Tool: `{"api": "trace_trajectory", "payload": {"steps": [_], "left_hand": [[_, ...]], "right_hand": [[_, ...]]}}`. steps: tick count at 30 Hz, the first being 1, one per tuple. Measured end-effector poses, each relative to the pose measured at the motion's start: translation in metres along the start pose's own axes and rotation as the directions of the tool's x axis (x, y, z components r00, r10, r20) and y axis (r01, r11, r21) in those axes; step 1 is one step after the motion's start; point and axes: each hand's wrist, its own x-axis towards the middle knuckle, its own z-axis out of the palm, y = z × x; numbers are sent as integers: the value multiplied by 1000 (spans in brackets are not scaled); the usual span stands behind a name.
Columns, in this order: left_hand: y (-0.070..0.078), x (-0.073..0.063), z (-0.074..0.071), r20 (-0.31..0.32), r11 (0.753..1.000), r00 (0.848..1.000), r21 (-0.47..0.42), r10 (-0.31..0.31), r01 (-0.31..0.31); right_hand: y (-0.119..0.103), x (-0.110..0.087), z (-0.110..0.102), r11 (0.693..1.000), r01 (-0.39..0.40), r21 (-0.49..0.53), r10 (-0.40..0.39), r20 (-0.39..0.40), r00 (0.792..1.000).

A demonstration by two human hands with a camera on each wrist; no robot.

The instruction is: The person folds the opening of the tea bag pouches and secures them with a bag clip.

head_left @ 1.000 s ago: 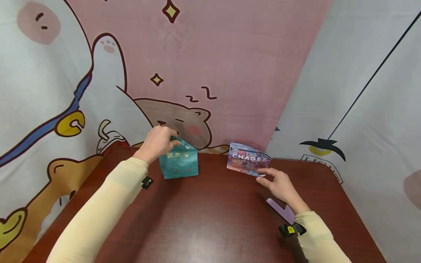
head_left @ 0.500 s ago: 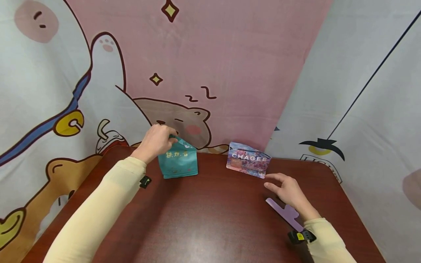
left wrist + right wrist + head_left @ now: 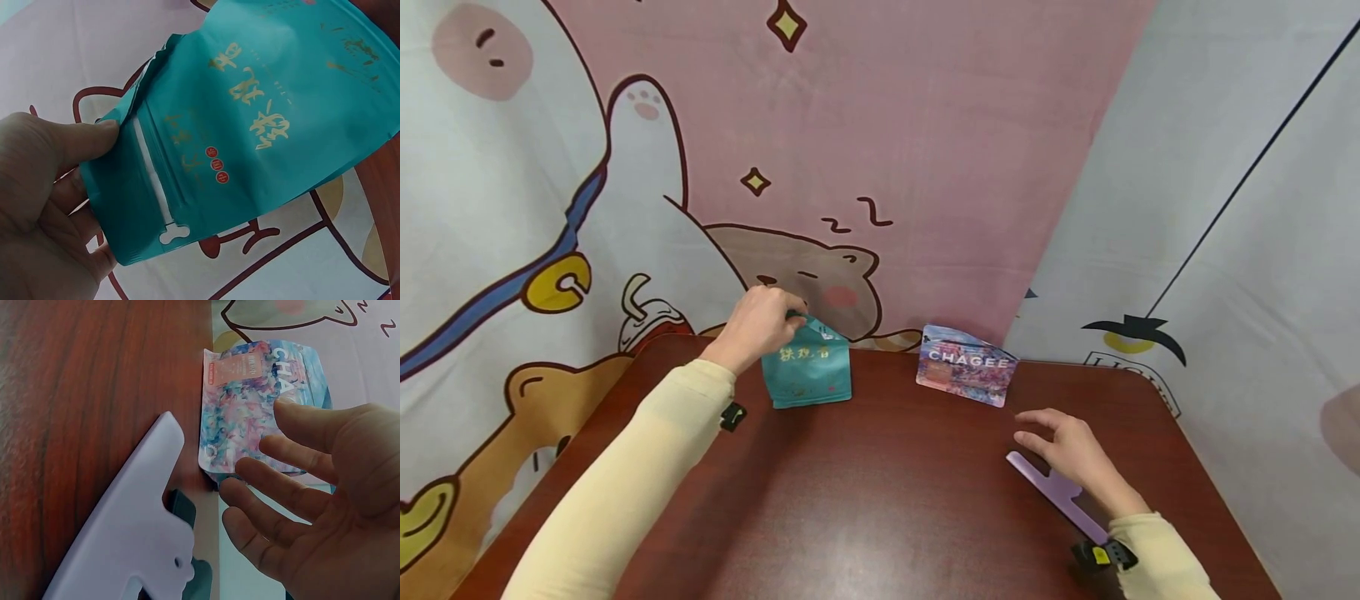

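At the table's back left stands a teal pouch (image 3: 808, 371) with gold characters. My left hand (image 3: 758, 325) pinches its top edge between thumb and fingers; in the left wrist view the thumb lies over the top strip beside a white slit. My right hand (image 3: 1078, 454) is in the air with fingers loosely spread and holds nothing. Below it on the table lies a purple bag clip (image 3: 1056, 493), close beneath the wrist and apart from the fingers. A pink and blue CHAGEE pouch (image 3: 966, 367) stands at the back, beyond the right fingertips.
The dark red wooden table (image 3: 850, 483) ends at a printed cloth backdrop (image 3: 955, 167) just behind both pouches. A black wrist camera (image 3: 1105, 554) hangs near the clip's near end.
My right hand has drawn back from the CHAGEE pouch, moving right and nearer, above the bag clip. The left hand keeps its hold on the teal pouch, almost still.
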Motion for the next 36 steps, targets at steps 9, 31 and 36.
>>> {"api": "trace_trajectory", "payload": {"steps": [9,31,36], "left_hand": [[1,1,0,-20,1000,999,1,30,-30],[0,1,0,4,1000,1000,-5,7,-7],[1,0,0,4,1000,1000,-4,0,0]], "right_hand": [[8,-7,-3,999,-4,-43,4,9,1000],[26,-24,-8,993,-76,-92,84,81,993],[28,-26,-7,990,-84,-110,95,102,990]]}}
